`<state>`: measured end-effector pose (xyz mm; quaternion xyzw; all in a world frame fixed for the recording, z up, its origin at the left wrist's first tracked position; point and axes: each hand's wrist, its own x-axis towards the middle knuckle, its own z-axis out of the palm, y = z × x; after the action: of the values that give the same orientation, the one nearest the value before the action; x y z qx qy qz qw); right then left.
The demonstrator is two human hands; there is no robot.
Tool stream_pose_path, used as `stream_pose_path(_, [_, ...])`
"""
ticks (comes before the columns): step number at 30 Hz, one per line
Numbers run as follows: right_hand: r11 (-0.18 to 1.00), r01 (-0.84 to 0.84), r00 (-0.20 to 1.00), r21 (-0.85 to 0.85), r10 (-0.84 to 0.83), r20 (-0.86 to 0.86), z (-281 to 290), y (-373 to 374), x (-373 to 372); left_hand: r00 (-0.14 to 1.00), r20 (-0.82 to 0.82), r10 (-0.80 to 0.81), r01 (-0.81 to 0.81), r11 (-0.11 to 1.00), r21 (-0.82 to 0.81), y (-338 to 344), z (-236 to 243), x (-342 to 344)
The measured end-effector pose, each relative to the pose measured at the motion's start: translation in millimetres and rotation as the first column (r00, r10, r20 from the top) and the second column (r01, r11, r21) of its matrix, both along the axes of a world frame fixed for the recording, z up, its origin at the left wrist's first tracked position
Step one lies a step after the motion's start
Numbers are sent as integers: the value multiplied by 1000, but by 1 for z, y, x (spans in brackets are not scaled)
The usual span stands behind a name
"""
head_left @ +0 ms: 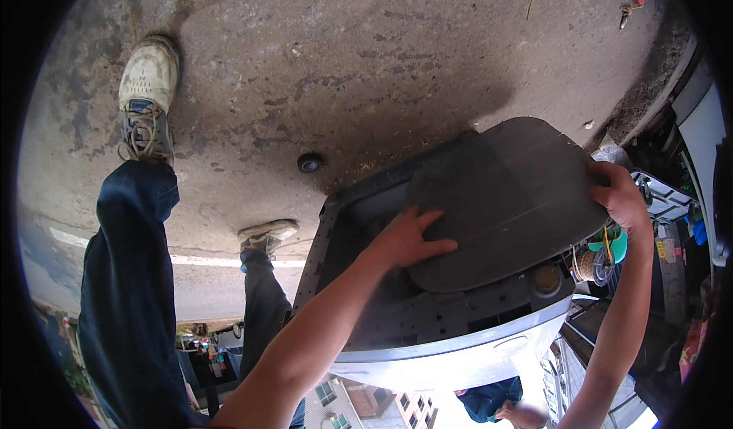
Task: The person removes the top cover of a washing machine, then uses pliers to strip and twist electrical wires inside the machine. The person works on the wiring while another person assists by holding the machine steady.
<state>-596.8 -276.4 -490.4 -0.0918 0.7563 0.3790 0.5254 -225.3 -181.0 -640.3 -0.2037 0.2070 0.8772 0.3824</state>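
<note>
A dark grey flat panel with rounded corners lies slanted over the open black cavity of a white-sided, box-shaped unit. My left hand is on the panel's left edge, its thumb and some fingertips resting on the top face. At the opposite end, my right hand grips the right edge, with the fingers partly hidden. The panel covers the right part of the cavity, while the left part of the black frame shows. Near the frame's lower right corner is a round tan fitting.
A small black round part lies on the stained concrete, with a red-tipped item at upper right. Legs in dark trousers and pale shoes occupy the left. Clutter with a green container stands at right. Another person shows at the bottom.
</note>
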Motion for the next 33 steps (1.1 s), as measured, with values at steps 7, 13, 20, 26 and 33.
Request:
stream_pose_path(7, [997, -9, 997, -83, 3, -78, 4, 3, -1, 988, -149, -41, 50, 997, 56, -36, 15, -8])
stream_pose_path(13, [987, 51, 985, -154, -75, -155, 11, 7, -24, 988, -149, -38, 46, 998, 53, -45, 21, -27])
stream_pose_path(20, [991, -6, 989, -132, -14, -148, 12, 9, -33, 979, -199, -40, 46, 999, 25, -48, 22, -26])
stream_pose_path(26, [996, -77, 991, -44, 72, -114, 4, -11, -9, 979, -198, -44, 56, 997, 55, -51, 18, -18])
stream_pose_path(33, [995, -95, 990, -44, 89, -113, -5, 1, -12, 976, -215, -42, 62, 994, 89, -34, 14, -13])
